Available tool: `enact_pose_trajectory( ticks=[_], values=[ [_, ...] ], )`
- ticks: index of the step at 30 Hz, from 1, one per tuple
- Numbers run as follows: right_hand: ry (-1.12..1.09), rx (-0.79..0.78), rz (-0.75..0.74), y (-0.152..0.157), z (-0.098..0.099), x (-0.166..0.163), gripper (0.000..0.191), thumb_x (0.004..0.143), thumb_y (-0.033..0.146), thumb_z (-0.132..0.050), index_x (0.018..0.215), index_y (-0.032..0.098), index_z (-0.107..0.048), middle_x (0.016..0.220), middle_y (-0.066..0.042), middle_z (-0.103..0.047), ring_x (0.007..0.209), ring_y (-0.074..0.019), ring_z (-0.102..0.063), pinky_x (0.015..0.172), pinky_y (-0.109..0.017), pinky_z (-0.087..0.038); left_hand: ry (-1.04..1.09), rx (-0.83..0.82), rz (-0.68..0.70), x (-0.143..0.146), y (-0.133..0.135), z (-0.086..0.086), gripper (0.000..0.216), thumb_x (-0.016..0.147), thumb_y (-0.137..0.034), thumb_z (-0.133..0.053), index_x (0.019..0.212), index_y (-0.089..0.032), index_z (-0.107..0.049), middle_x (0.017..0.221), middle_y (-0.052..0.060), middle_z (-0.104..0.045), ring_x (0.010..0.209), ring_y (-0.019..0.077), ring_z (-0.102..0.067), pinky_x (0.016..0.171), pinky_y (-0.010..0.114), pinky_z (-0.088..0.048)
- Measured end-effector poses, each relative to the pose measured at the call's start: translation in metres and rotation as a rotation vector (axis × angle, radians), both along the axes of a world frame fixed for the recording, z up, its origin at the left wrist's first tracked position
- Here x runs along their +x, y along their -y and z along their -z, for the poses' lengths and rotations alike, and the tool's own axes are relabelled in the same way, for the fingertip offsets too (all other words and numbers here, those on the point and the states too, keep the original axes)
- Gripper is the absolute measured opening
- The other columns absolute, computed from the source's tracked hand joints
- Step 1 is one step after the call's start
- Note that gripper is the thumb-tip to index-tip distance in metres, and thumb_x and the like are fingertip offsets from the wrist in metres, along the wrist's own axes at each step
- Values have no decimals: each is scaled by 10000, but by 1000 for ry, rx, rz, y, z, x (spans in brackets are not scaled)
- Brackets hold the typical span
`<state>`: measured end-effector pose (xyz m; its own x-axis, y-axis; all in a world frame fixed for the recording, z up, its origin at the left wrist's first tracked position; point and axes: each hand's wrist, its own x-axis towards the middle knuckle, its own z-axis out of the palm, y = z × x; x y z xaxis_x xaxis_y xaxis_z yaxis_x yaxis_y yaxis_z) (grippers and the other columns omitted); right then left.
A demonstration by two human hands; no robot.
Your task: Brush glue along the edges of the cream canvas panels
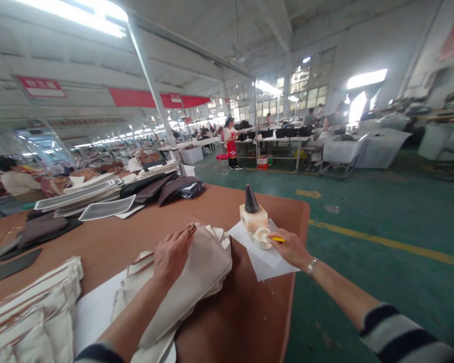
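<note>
My left hand rests flat on a stack of cream fabric pieces lying on the brown table, fingers spread near a brown trim at the stack's far end. My right hand reaches to a small cream-coloured pot on white paper and pinches a thin yellow tool at its rim. Behind the pot stands a pale block with a black cone-shaped piece on top.
More cream fabric pieces are stacked at the near left. Dark leather panels and grey sheets lie across the table's far side. The table edge drops to a green floor on the right. Other people work at distant tables.
</note>
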<state>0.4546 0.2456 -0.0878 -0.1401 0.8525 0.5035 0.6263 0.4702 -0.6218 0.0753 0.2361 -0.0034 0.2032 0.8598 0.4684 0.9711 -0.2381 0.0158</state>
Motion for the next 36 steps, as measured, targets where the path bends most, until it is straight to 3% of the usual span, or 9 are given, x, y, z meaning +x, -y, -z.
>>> enact_pose_trajectory(
  ticks=[5, 9, 12, 16, 20, 22, 28, 32, 36],
  values=[
    [-47, 15, -85, 29, -2, 6, 208, 881, 345, -605, 973, 240, -758, 931, -89, -717, 893, -271, -657, 853, -387, -505, -4, 130, 73, -4, 27, -5, 369, 1033, -373, -377, 1294, -229, -594, 1276, 86, -660, 1106, 261, -618, 914, 354, -480],
    [-220, 2, 34, 31, -5, 4, 276, 876, 430, -608, 950, 201, -743, 960, -112, -734, 833, -269, -683, 774, -368, -536, -31, 137, 120, -4, 43, -9, 340, 1012, -388, -443, 1160, -176, -664, 1223, 124, -671, 1097, 298, -612, 965, 415, -458],
    [-420, -65, 189, 20, -1, -1, 426, 876, 535, -565, 978, 148, -713, 836, -125, -744, 653, -249, -695, 581, -331, -548, -41, 50, 183, 4, 50, -10, 278, 1005, -354, -472, 1032, -171, -680, 1305, 125, -623, 1161, 275, -593, 982, 396, -473],
    [-666, -150, 390, 18, 3, -2, 530, 745, 624, -668, 852, 106, -714, 580, -91, -685, 495, -233, -653, 443, -283, -501, -56, -160, 287, 18, 44, -9, 197, 983, -316, -528, 893, -206, -666, 1418, 59, -549, 1271, 214, -532, 1000, 321, -481],
    [-888, -168, 497, 44, -6, 3, 516, 694, 571, -756, 873, 88, -713, 581, -74, -669, 473, -177, -599, 428, -239, -471, -97, -429, 301, 33, 23, -2, 196, 937, -347, -615, 911, -158, -662, 1076, 57, -693, 978, 188, -656, 877, 371, -540],
    [-997, -169, 484, 63, -12, 4, 490, 701, 534, -776, 904, 93, -708, 616, -61, -669, 492, -144, -571, 440, -214, -466, -107, -517, 245, 44, 12, 2, 239, 932, -375, -623, 975, -143, -661, 985, 49, -688, 905, 190, -659, 847, 404, -547],
    [-1285, -184, 351, 113, -31, 4, 403, 643, 421, -861, 850, 117, -696, 636, -17, -608, 517, -94, -489, 427, -169, -415, -46, -602, 52, 82, -2, 14, 355, 943, -428, -594, 1159, -148, -616, 1121, 83, -655, 1012, 232, -641, 908, 466, -527],
    [-1398, -170, 274, 126, -45, -4, 335, 660, 380, -858, 758, 135, -652, 583, 31, -511, 476, -58, -393, 391, -142, -331, 32, -632, 80, 88, 3, 14, 287, 955, -401, -583, 1054, -140, -648, 1049, 66, -674, 949, 205, -654, 870, 425, -543],
    [-1379, -145, 119, 136, -63, -21, 314, 737, 389, -826, 782, 149, -629, 537, 47, -466, 461, -64, -373, 396, -148, -313, 176, -617, 170, 79, 32, 1, 249, 940, -369, -607, 952, -128, -668, 926, 31, -682, 872, 192, -655, 816, 380, -541]
  ],
)
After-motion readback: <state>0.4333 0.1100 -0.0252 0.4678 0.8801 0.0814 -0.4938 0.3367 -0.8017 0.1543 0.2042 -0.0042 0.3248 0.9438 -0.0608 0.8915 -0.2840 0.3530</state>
